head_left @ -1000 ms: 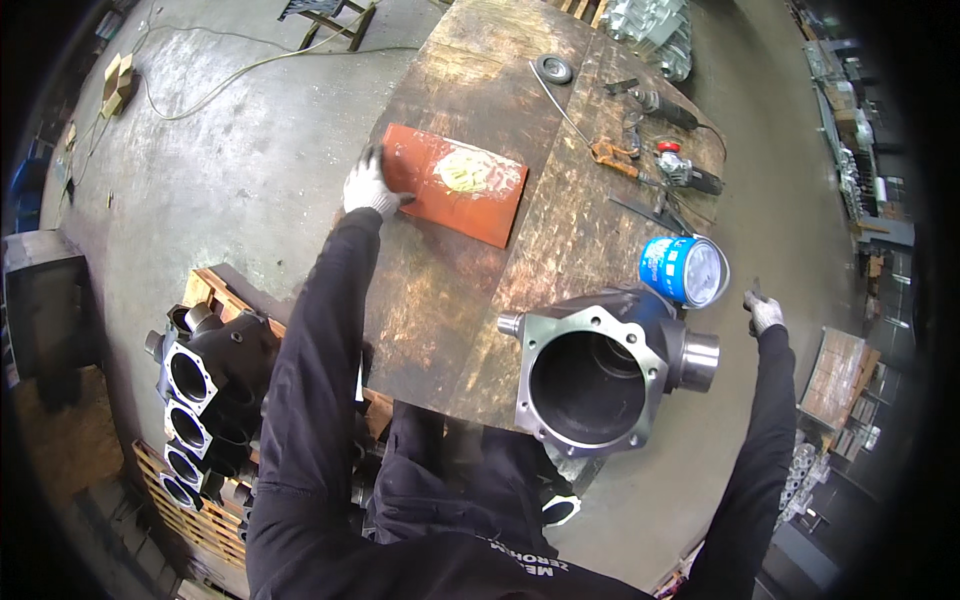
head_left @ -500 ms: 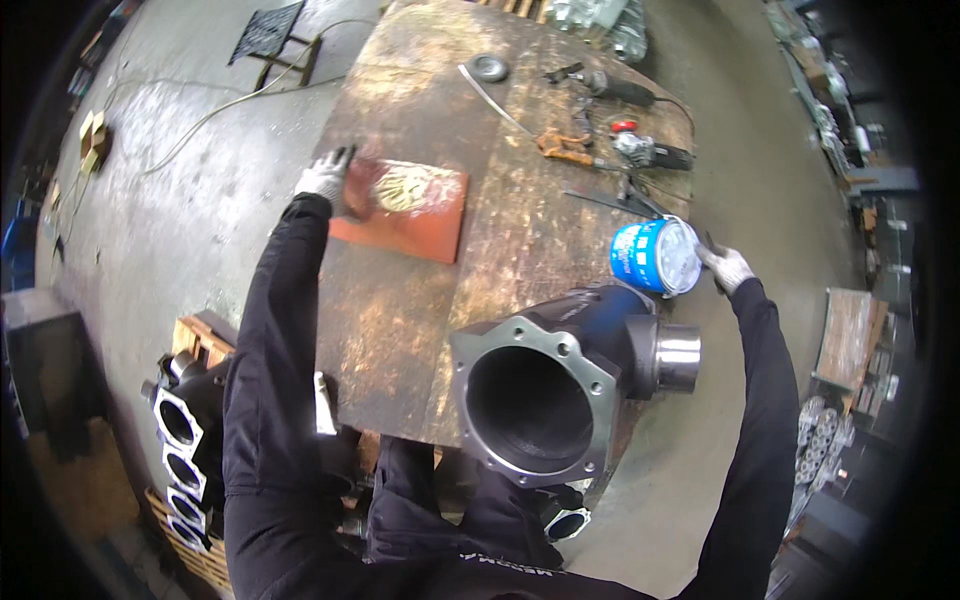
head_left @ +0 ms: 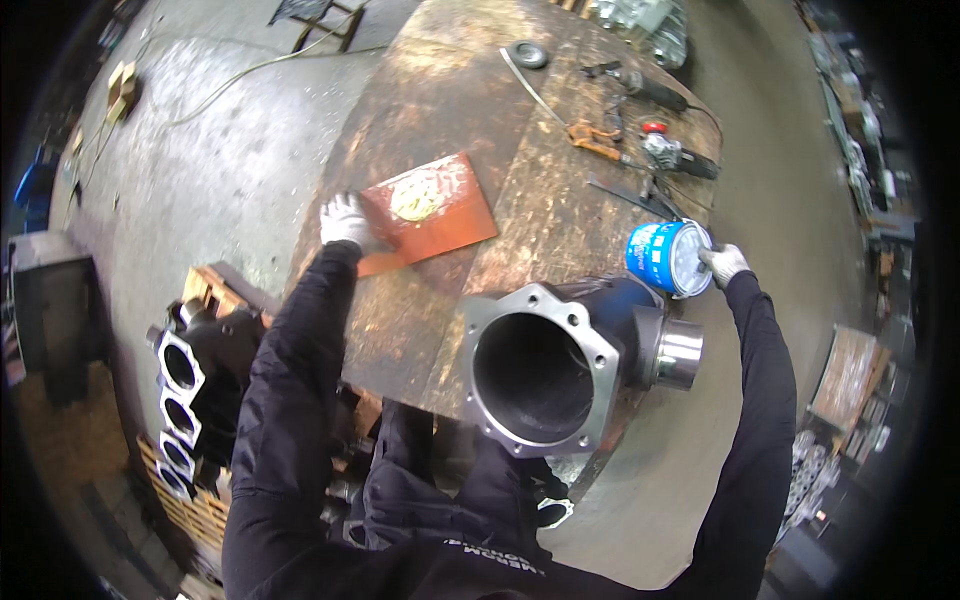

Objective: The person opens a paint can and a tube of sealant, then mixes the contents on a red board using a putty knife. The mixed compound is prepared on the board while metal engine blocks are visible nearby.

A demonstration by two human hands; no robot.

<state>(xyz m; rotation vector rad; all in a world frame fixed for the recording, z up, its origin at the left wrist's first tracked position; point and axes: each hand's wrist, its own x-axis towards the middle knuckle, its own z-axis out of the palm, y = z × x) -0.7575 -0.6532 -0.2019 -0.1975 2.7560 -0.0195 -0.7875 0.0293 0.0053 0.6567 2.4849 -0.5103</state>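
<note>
Two hands in pale gloves are out over one table (head_left: 420,345). The left hand (head_left: 346,218) is on the left end of one red board (head_left: 462,228), and I cannot tell if its grip is pinching the edge or just lying there. The board lies flat on the left side of the table, with one patch of pale paste (head_left: 420,193) on top. The right hand (head_left: 725,265) is at the round end of one blue bucket (head_left: 655,252), which is at the table's right edge. Its fingers are bent by the rim, but I cannot tell if that grip is closed on it. Just nearer than the bucket is one big black pipe (head_left: 625,325), with one shiny ring (head_left: 540,447) around its wide hole. On the far right part of the table are two grinders (head_left: 655,92), one with a red knob (head_left: 655,128). Left of them are one orange handle (head_left: 597,148) and one thin strip (head_left: 530,87), with one round black wheel (head_left: 527,54) at the strip's far end. On the floor at the left, I can count four more shiny rings (head_left: 199,365) on black parts (head_left: 225,345). One stool (head_left: 325,22) is at the far left.
</note>
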